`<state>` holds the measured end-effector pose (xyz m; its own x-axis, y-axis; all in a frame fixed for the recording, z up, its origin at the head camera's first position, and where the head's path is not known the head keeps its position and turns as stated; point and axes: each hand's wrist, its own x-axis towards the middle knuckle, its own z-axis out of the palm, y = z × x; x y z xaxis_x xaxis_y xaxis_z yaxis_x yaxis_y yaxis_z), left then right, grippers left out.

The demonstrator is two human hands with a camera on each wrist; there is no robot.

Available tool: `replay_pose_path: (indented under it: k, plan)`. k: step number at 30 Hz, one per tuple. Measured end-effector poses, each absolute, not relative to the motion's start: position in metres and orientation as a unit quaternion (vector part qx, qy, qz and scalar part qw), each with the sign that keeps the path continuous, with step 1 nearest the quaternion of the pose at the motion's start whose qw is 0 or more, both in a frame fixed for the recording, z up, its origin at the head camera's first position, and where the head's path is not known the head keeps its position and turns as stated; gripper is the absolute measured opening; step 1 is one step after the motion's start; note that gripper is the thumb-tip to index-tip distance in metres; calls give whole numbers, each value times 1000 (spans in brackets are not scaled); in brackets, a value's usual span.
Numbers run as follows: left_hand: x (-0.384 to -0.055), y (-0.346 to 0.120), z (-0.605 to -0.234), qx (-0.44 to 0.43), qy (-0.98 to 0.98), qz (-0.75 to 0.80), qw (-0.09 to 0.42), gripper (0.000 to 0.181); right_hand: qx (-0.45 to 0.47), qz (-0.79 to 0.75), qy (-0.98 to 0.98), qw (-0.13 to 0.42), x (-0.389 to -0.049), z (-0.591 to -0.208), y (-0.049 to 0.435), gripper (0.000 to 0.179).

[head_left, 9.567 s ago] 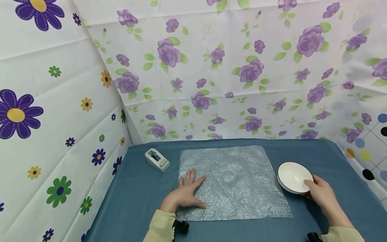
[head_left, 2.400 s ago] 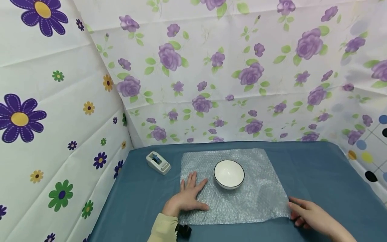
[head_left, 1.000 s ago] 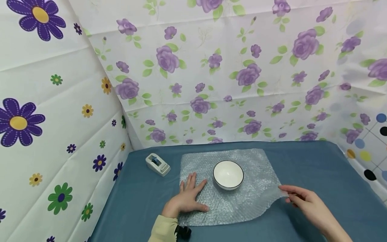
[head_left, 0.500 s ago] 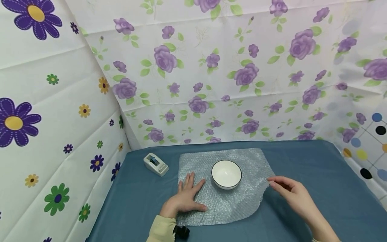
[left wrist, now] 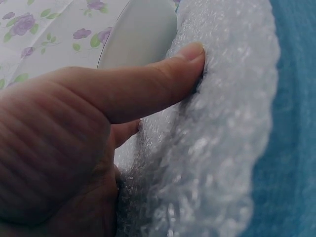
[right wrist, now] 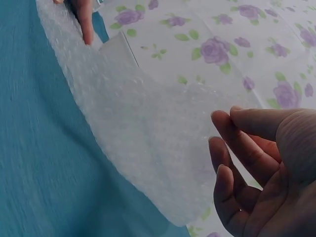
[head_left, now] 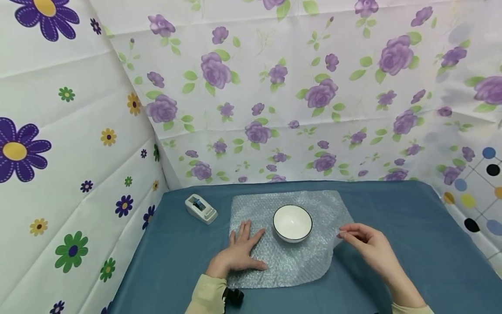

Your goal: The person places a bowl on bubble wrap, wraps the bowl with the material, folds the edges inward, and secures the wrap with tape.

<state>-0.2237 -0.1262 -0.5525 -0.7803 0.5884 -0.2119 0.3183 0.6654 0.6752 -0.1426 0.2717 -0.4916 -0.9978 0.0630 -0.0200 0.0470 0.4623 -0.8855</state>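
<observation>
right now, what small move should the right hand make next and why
Probably ease the raised corner of the bubble wrap leftward over the white bowl: the right hand pinches that corner above the table, the left hand lies spread on the wrap's other side, and the bowl sits uncovered.

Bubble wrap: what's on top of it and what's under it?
On the bubble wrap are the white bowl and the left hand. Blue cloth shows around its edges; whatever lies directly beneath can't be made out.
</observation>
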Motion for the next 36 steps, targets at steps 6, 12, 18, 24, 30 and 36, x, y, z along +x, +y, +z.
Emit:
replay_pose_path:
  k: [6, 12, 18, 24, 30, 36]
  plan:
    - [-226, -125, -565, 255, 886, 327, 209, 111, -28, 535, -844, -2, -146, -495, 262, 40]
    - [-222, -127, -555, 257, 878, 342, 216, 111, -13, 537, -843, -2, -150, -497, 246, 39]
    - [-225, -128, -560, 252, 884, 330, 216, 111, -1, 543, -840, 3, -157, -496, 229, 33]
    - [-230, -130, -562, 251, 888, 320, 213, 113, 19, 517, -856, 23, -170, -496, 214, 25]
    - [-230, -128, -558, 252, 888, 320, 211, 111, 41, 453, -889, 55, -185, -494, 196, 13]
    - [-227, -128, -555, 251, 889, 320, 212, 110, 53, 437, -895, 64, -195, -491, 183, 10]
